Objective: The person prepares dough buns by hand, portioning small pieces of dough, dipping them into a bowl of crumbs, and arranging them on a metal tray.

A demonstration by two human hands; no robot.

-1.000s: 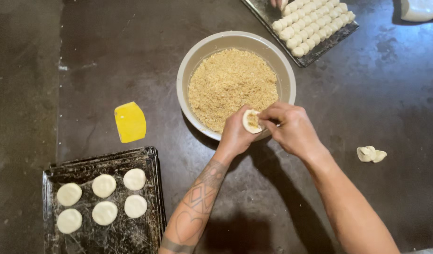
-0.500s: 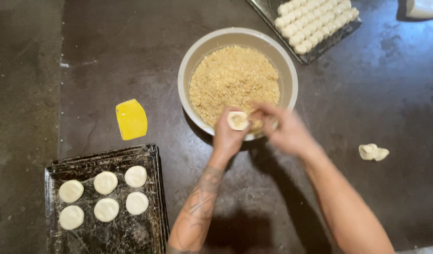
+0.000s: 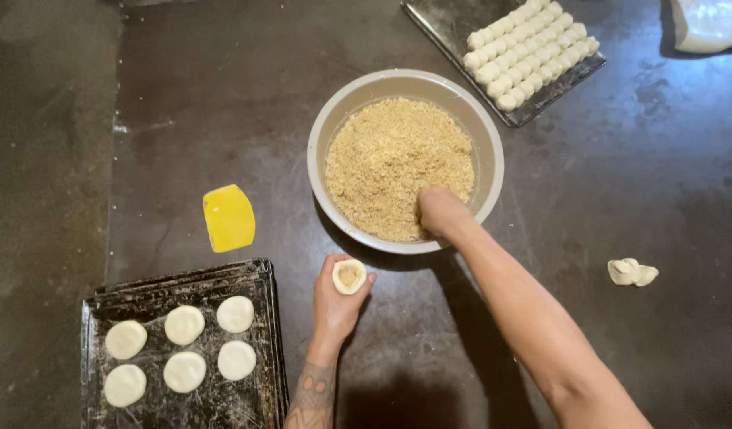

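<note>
Left hand [image 3: 336,306], near the worktop's front edge, cups a filled dough round [image 3: 349,276] in curled fingers. Right hand [image 3: 439,211] reaches into the crumb filling [image 3: 390,159] of the grey bowl [image 3: 325,135] at mid-worktop; its grip cannot be told. Front-left corner: tray [image 3: 255,389] bearing five flat dough discs [image 3: 183,324].

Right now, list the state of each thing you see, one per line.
Left hand: cupping a small round dough piece, open, with crumb filling.
Right hand: dipped into the grey bowl of tan crumbs.
Lower black tray: six flat discs.
Upper tray: rows of dough pieces.
</note>
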